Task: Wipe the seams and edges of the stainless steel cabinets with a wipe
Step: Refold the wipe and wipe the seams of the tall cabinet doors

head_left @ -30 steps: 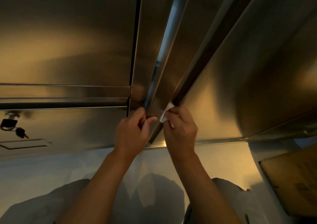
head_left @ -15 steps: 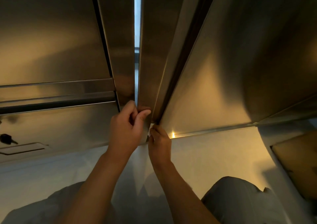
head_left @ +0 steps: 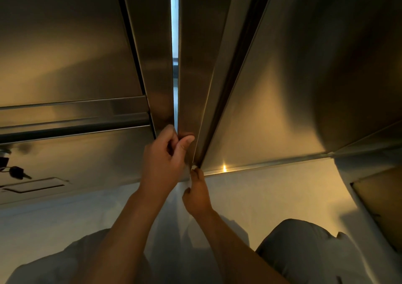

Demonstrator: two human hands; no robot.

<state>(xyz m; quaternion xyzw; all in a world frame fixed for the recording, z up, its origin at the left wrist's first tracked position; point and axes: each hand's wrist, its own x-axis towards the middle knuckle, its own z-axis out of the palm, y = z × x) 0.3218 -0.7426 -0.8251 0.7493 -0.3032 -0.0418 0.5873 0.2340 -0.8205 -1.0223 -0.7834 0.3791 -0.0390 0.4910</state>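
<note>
Small black key (head_left: 18, 172) hanging at far left, half cut off by the frame edge. Brushed stainless steel cabinet door (head_left: 65, 55) running tall, its seam's long axis pointing straight up. Left hand (head_left: 164, 159) curling its fingers around that door's lower edge, gripping it. Right hand (head_left: 196, 193) pinching a thin white wipe (head_left: 189, 178), mostly hidden, seemingly pressing at the right-hand seam's bottom corner.
</note>
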